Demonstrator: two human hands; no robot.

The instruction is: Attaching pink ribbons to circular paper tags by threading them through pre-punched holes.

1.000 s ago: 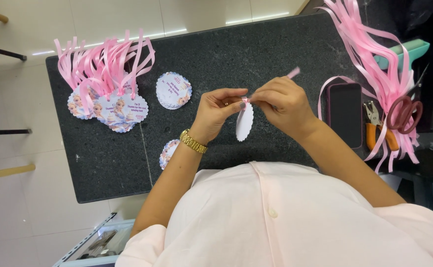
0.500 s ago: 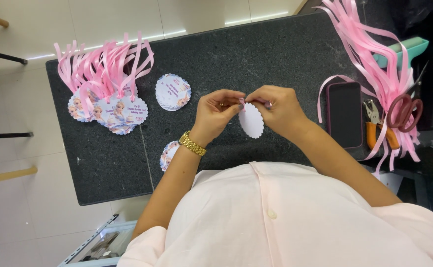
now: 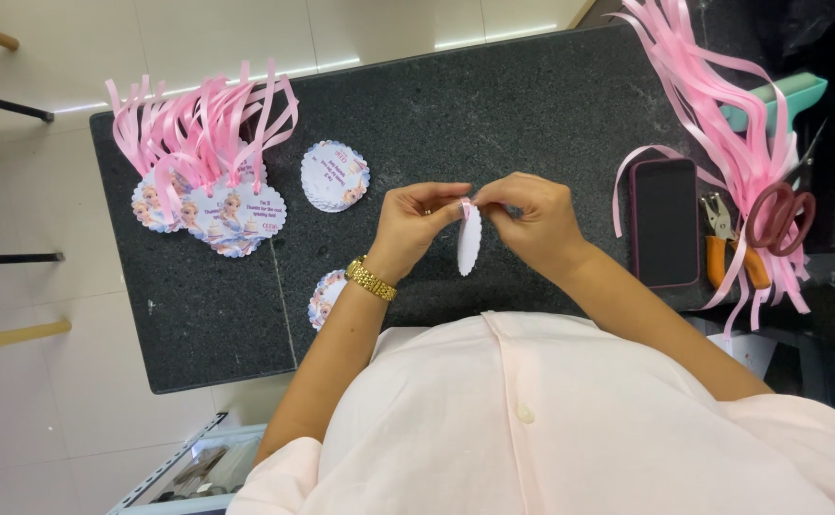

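At the centre of the frame a white scallop-edged paper tag [image 3: 469, 240] hangs edge-on, long axis vertical, blank side showing, above the speckled dark stone worktop [image 3: 532, 105]. The left hand [image 3: 421, 226] and right hand [image 3: 530, 217] both pinch its top, fingers pressed together around a bit of pink ribbon. Upper left lies a heap of finished tags with pink ribbons [image 3: 206, 162]; at right, loose pink ribbon strips [image 3: 722, 114] beside a dark phone [image 3: 664, 222].

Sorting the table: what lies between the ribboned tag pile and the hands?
One loose round tag on the dark table, seen in the head view.
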